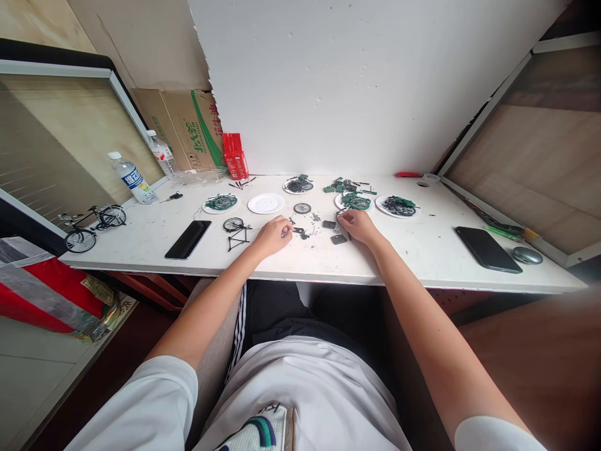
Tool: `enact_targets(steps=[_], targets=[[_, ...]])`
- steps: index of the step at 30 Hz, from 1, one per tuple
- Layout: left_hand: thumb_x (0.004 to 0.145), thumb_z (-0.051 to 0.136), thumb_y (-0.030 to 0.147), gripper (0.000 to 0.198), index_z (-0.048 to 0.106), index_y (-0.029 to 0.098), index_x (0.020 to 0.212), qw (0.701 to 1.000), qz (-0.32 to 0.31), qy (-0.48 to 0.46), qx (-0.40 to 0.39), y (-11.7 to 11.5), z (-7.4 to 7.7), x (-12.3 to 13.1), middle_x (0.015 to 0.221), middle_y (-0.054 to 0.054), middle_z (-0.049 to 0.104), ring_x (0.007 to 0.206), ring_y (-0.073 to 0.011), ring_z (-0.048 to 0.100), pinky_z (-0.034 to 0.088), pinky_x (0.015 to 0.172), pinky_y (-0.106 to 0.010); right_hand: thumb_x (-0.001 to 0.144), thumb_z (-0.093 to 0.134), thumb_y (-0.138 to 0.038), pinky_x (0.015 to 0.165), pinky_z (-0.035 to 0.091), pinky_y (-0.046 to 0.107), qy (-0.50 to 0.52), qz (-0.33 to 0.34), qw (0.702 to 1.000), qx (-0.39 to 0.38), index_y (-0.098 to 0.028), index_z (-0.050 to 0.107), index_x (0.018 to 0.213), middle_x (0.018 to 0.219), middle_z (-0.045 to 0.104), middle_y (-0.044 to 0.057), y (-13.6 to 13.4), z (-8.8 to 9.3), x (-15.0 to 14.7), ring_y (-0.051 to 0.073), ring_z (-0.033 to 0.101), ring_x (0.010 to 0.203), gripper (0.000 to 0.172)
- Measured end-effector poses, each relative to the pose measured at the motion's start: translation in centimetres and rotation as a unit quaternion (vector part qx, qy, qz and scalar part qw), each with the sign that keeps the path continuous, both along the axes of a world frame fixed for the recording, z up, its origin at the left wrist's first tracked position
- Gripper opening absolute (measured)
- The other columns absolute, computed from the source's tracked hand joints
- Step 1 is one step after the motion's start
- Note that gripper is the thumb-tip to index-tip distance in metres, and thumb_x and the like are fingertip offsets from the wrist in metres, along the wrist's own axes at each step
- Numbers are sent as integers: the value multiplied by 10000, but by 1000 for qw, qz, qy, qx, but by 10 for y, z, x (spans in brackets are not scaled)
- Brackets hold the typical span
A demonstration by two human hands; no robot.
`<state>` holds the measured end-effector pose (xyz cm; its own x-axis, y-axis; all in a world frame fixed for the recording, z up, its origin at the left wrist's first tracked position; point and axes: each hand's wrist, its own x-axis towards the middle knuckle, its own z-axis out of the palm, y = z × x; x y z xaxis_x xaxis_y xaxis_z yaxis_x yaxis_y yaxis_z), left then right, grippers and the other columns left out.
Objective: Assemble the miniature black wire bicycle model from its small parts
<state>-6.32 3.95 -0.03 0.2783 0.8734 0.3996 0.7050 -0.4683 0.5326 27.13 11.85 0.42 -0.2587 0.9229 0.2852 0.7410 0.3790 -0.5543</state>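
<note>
I sit at a white desk [422, 263] with both hands down among small model-bicycle parts near the middle of its front edge. My left hand [271, 235] is curled, fingertips pinched on a small dark part [287, 232]; what exactly it is I cannot tell. My right hand [357, 224] rests palm-down, fingers bent over loose bits [339, 238] beside it, and I cannot tell whether it grips any of them.

By my judgement the build is at an early stage. A black frame [238, 237] with one wheel [233, 223] lies just left of my left hand, a second wheel [302, 208] lies loose behind my hands, and most pieces are unused: green and black parts heaped on paper plates [220, 203] toward the back edge, with one plate [265, 203] bare. A finished bicycle [91, 224] stands at the left end, apparently the pattern to match.

Little writing can be read. The bottle [132, 178] at the back left corner carries a blue-and-white label with characters too small to make out. The carton [192, 128] behind it bears large green Chinese characters, not legible from here. The red box [235, 156] shows no print I can read. A phone [188, 239] lies dark at the left, another phone [488, 249] at the right beside a mouse [527, 255].
</note>
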Motion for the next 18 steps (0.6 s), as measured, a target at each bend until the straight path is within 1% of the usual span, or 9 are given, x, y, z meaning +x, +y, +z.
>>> enact_targets(steps=[7,18], targets=[[943,626,182,119,739,201,973,1000,-2,-4,11,2,-2,-1,990,-59,665,799,-192,640,530,802,-351,1033,642,-319,903,553,383,-3,-2,1000,2,-192,772,982,1070,832,121,1,-1,0,277,741,996,188],[958,619,201,120,735,201,991,1000,-3,-8,0,1,-1,-1,1010,-65,671,816,-196,651,540,816,-355,1039,631,-313,919,554,381,-14,-5,1000,-2,-195,776,980,1079,835,114,0,0,-1,273,736,1003,196]])
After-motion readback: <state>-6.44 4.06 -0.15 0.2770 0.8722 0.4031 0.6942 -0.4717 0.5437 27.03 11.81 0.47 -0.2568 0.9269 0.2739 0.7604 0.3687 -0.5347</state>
